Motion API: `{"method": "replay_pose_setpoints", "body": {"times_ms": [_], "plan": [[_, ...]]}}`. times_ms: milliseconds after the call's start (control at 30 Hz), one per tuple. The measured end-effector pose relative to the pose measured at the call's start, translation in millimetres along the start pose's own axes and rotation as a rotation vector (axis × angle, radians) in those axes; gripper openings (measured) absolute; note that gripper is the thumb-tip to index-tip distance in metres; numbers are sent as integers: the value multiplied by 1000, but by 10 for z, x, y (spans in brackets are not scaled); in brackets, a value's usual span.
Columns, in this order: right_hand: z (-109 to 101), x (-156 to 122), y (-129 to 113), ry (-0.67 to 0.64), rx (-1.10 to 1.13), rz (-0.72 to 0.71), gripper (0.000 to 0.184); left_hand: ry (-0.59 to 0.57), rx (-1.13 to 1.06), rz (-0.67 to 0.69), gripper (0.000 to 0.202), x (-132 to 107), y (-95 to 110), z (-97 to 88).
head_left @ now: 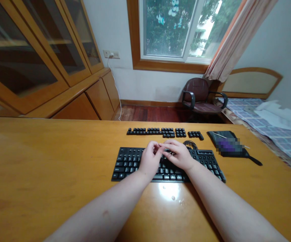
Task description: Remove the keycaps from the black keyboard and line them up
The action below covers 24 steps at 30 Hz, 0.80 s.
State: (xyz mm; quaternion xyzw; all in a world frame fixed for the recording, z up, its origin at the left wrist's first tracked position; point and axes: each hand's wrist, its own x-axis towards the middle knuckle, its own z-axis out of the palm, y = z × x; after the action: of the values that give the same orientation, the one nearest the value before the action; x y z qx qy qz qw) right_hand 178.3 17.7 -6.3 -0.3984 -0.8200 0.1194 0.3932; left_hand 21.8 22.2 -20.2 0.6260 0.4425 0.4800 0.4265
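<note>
A black keyboard (130,164) lies on the wooden desk in front of me, with light glinting off its keys. Both hands are over its upper middle, fingertips meeting. My left hand (151,158) is closed, its thumb and fingers drawn together in a pinch. From the other side my right hand (179,155) reaches in with bent fingers, thumb and fingertips close together against the left ones. Whatever sits between the fingertips is hidden. Behind the keyboard, several loose black keycaps (154,131) stand in a row of small groups. A coiled black cable (190,145) lies just behind the right hand.
On the desk (47,174), a dark pouch (214,136) with a strap and a thin white stick on it lies at the right. Beyond the far edge are an office chair (198,92), a bed (283,134) and a wooden cabinet (80,104) at left.
</note>
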Motion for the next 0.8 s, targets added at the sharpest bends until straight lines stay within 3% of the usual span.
{"method": "replay_pose_setpoints", "body": {"times_ms": [133,300,500,633,800], "plan": [[33,-3,72,55,-43,31,25,-26,26,-8,21,-14,3,-3],[26,-23,66,104,-110,114,22,31,48,2,22,-27,26,-14],[-178,212,14,209,-302,358,20,37,35,-24,23,-18,52,-19],[-89,445,115,11,-428,502,13,46,14,-10,22,-12,55,-11],[205,464,245,-187,-625,561,14,43,-1,-12,22,-7,55,-9]]}}
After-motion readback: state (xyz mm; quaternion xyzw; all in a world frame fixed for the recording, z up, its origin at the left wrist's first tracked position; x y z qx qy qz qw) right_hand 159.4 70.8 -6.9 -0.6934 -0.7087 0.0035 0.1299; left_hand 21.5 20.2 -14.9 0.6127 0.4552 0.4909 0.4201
